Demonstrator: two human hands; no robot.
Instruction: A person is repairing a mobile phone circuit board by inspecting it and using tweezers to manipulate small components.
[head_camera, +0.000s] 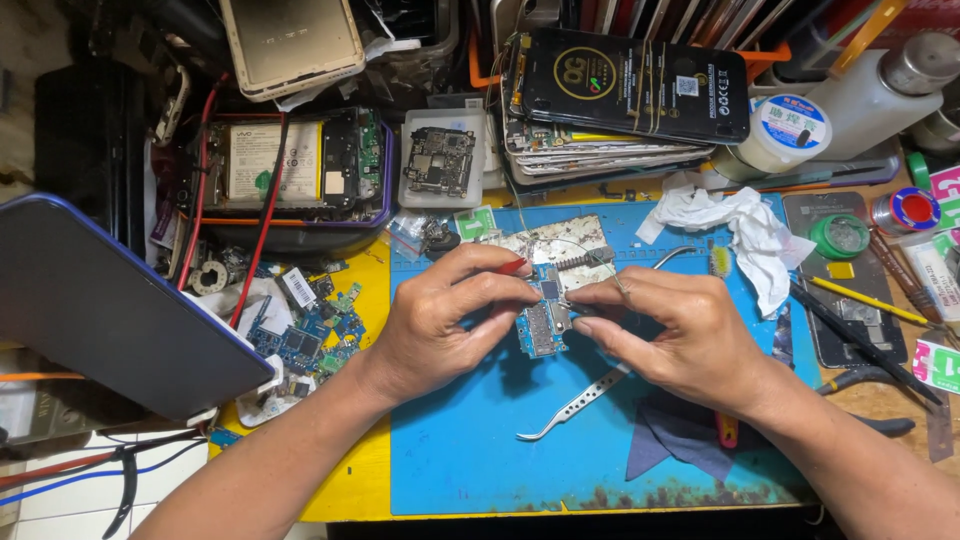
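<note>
- Both hands met over the blue work mat (470, 450), pinching a small blue circuit board (543, 322) between them.
- The left hand (440, 325) was closed on the board's left edge, fingertips also clamping a thin red-tipped tool (512, 266), likely steadying it.
- The right hand (665, 330) gripped the board's right edge, thumb and forefinger closed; a fine wire (610, 268) ran up from those fingers.
- The board sat just above the mat, right in front of a worn metal holder plate (560, 242), close enough to work against.
- Curved tweezers (575, 405) lay on the mat beneath the right hand, within easy reach.
- A crumpled white tissue (745, 225) sat to the right, an opened phone (285, 165) lay at upper left, and loose board pieces (310, 335) were off the mat to the left.
</note>
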